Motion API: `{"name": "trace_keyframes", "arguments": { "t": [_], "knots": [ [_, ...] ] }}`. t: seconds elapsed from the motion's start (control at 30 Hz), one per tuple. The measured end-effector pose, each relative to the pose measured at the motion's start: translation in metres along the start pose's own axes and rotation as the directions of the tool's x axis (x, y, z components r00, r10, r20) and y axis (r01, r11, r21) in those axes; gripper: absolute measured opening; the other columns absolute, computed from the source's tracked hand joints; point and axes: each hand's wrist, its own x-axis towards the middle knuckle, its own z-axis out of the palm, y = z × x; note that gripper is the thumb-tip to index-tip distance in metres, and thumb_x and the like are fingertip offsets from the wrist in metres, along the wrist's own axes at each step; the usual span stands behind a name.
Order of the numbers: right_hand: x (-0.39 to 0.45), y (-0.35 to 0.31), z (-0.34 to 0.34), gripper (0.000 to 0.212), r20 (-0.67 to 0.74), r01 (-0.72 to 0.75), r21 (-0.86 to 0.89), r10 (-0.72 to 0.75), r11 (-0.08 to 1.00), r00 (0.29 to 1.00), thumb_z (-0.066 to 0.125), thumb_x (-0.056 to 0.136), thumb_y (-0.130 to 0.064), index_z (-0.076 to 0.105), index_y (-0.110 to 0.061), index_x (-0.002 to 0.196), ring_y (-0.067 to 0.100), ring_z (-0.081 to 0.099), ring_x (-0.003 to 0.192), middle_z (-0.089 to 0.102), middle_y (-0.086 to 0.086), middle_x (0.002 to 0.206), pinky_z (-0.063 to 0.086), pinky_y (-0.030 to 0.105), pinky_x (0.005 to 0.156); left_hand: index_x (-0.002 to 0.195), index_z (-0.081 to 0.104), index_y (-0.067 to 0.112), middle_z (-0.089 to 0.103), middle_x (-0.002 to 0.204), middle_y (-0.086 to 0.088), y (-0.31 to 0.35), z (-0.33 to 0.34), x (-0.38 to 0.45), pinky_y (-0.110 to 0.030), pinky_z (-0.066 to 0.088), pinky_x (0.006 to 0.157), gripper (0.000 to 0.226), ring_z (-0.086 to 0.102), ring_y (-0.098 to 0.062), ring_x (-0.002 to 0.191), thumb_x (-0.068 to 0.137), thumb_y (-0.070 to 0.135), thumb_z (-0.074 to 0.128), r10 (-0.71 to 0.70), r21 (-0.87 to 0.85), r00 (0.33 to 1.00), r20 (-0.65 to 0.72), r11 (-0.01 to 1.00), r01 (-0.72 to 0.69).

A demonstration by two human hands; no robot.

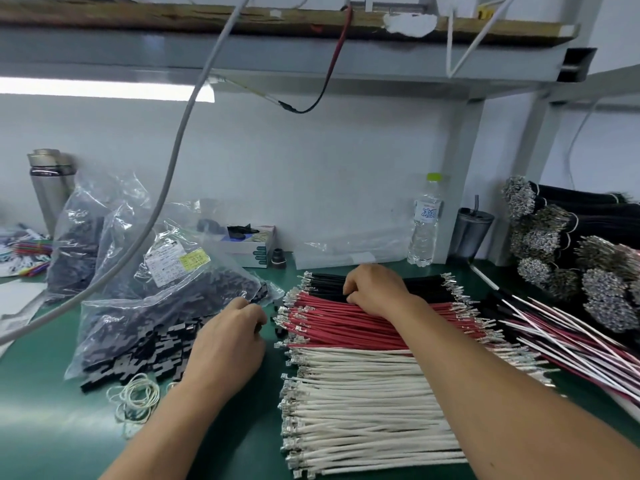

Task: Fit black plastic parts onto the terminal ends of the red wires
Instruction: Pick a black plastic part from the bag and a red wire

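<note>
Green mat (41, 393) carries two clear bags of black plastic parts (162, 317) at its left. Beside them the left hand (228, 344) curls its fingers, pinching something dark. Red wires (349, 320) lie mid-mat between black wires (329, 280) and white wires (363, 400); the right hand (374, 289) digs curled fingertips into them.

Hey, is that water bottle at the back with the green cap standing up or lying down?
Upright. The water bottle stands on the green table by the back wall, green cap on top, beside a dark cup.
</note>
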Motion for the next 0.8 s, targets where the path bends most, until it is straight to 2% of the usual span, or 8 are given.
{"name": "trace_keyframes", "arguments": {
  "t": [0.1,0.27,0.33,0.4,0.47,0.53,0.63,0.8],
  "knots": [
    [0.001,0.002,-0.002,0.012,-0.017,0.032,-0.016,-0.033,0.999,0.999,0.072,0.091,-0.026,0.075,-0.026,0.103,0.017,0.067,0.100,0.074,-0.004,0.107,0.049,0.028,0.080,0.108,0.072,0.021,0.072,0.110,0.002,-0.004,-0.001,-0.001,-0.035,0.055,0.079,0.026,0.068,-0.023,0.095,0.088,0.006,0.064,-0.053,-0.102,0.994,-0.094,0.994,0.044],
    [-0.008,0.009,-0.021,0.017,-0.261,0.099,-0.051,-0.109,0.994,0.959,0.064,0.097,-0.030,0.078,-0.027,0.106,0.018,0.069,0.100,0.076,-0.006,0.106,0.046,0.028,0.081,0.099,0.078,0.021,0.079,0.091,0.005,-0.011,-0.001,0.001,-0.029,0.052,0.075,0.025,0.072,-0.015,0.082,0.083,0.002,0.077,-0.216,-0.404,0.960,-0.177,0.906,0.129],
    [-0.014,0.008,-0.031,0.019,-0.314,0.130,-0.095,-0.153,0.987,0.937,0.058,0.101,-0.027,0.076,-0.027,0.109,0.020,0.068,0.096,0.074,-0.005,0.101,0.043,0.028,0.073,0.087,0.076,0.022,0.077,0.078,0.007,-0.009,-0.003,0.002,-0.027,0.057,0.069,0.025,0.073,-0.011,0.071,0.080,-0.001,0.081,-0.329,-0.649,0.940,-0.092,0.736,0.194],
    [-0.027,0.003,-0.042,0.025,-0.425,0.212,-0.113,-0.240,0.971,0.873,0.055,0.102,-0.019,0.072,-0.026,0.118,0.020,0.062,0.091,0.066,-0.004,0.095,0.045,0.031,0.069,0.081,0.076,0.020,0.078,0.078,-0.001,-0.004,-0.011,0.002,-0.029,0.062,0.062,0.026,0.076,-0.018,0.072,0.079,-0.005,0.082,-0.377,-0.864,0.926,0.013,0.462,0.201],
    [-0.051,-0.007,-0.048,0.030,-0.576,0.310,-0.112,-0.316,0.944,0.754,0.056,0.101,-0.015,0.069,-0.026,0.125,0.016,0.055,0.080,0.057,-0.005,0.089,0.048,0.032,0.062,0.086,0.079,0.021,0.080,0.086,-0.008,0.003,-0.022,0.000,-0.026,0.061,0.059,0.026,0.078,-0.023,0.075,0.079,-0.004,0.082,-0.326,-0.949,0.941,0.085,0.260,0.176],
    [-0.079,-0.018,-0.044,0.025,-0.653,0.379,-0.065,-0.327,0.923,0.683,0.057,0.098,-0.026,0.071,-0.029,0.119,0.005,0.049,0.071,0.051,-0.012,0.083,0.044,0.023,0.055,0.097,0.082,0.024,0.079,0.093,-0.012,0.011,-0.032,-0.003,-0.027,0.061,0.060,0.031,0.077,-0.024,0.074,0.076,0.001,0.082,-0.217,-0.973,0.965,0.149,0.139,0.181],
    [-0.111,-0.030,-0.024,0.017,-0.633,0.439,0.048,-0.312,0.897,0.708,0.063,0.095,-0.034,0.076,-0.029,0.105,0.000,0.048,0.067,0.055,-0.016,0.082,0.045,0.018,0.058,0.108,0.081,0.020,0.077,0.090,-0.017,0.021,-0.037,-0.009,-0.030,0.063,0.063,0.042,0.074,-0.023,0.068,0.069,0.006,0.081,-0.073,-0.970,0.970,0.231,0.058,0.235],
    [-0.121,-0.028,-0.011,0.010,-0.575,0.443,0.109,-0.307,0.890,0.758,0.070,0.093,-0.022,0.077,-0.022,0.100,-0.005,0.047,0.070,0.060,-0.013,0.088,0.044,0.018,0.063,0.101,0.082,0.009,0.074,0.079,-0.023,0.029,-0.037,-0.013,-0.030,0.062,0.064,0.035,0.072,-0.024,0.064,0.066,0.007,0.082,0.003,-0.955,0.958,0.288,0.069,0.287]
  ]
}}
